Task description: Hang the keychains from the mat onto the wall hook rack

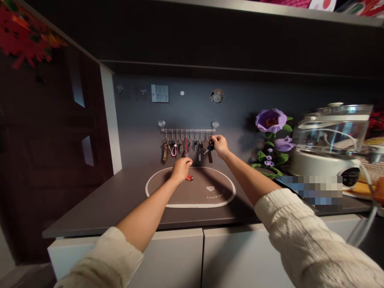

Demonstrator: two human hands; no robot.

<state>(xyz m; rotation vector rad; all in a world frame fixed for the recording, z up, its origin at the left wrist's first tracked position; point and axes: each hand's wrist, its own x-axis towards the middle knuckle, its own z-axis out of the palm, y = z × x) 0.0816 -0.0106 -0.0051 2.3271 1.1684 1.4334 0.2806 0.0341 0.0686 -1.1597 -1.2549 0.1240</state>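
Note:
A metal hook rail [188,130] on the grey wall carries several key bunches and fobs. My right hand [220,145] is raised to the rail's right end, fingers pinched on a black key bunch [210,149] hanging from the last hook. My left hand [181,168] hovers lower, over the oval brown mat [210,200], its fingers curled round a small red key fob [189,178] that pokes out beneath it. A red fob [186,146] and a pink ring [174,149] hang mid-rail.
A purple artificial flower [271,121] stands right of the rail. Farther right sits a white cooker with a glass lid [333,140]. A dark wooden door [45,152] is on the left. White cabinet fronts [216,256] lie below the grey countertop [99,208].

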